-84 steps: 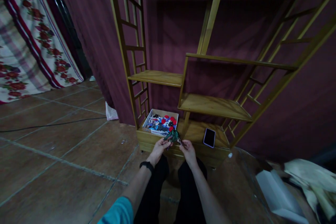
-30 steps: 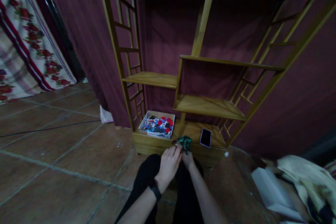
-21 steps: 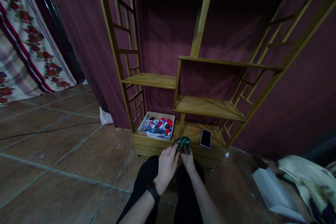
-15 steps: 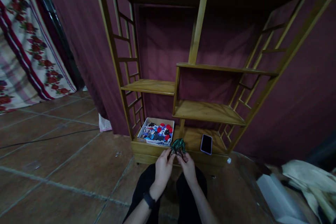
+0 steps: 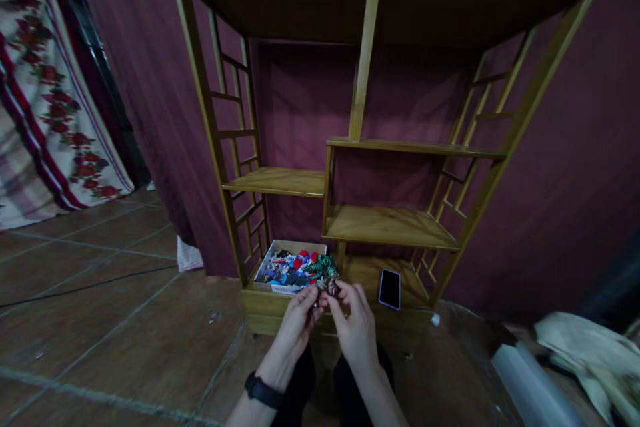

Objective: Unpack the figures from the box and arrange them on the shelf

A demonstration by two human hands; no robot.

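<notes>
In front of the shelf's lowest board, a shiny green and brown gathered piece of fabric (image 5: 325, 269) is held between both hands. My left hand (image 5: 296, 321) pinches its lower left part with the fingertips. My right hand (image 5: 356, 323) grips the brown lower right part between thumb and fingers. The green part stands up above the fingers and overlaps the right side of a shallow box (image 5: 287, 289). Inside that box lie many small red, blue, black and white pieces. Fingers hide part of the fabric's lower end.
A wooden shelf unit (image 5: 390, 225) with stepped boards stands ahead against a maroon curtain (image 5: 300, 100). On its bottom board, a phone (image 5: 390, 288) lies to the right of the box. Pale cloth (image 5: 585, 347) is on the floor at right; a dark cable (image 5: 100, 285) runs at left.
Both hands have risen slightly and moved forward with the fabric, whose green part now overlaps the box. The view has tilted upward, showing more of the upper shelf.
</notes>
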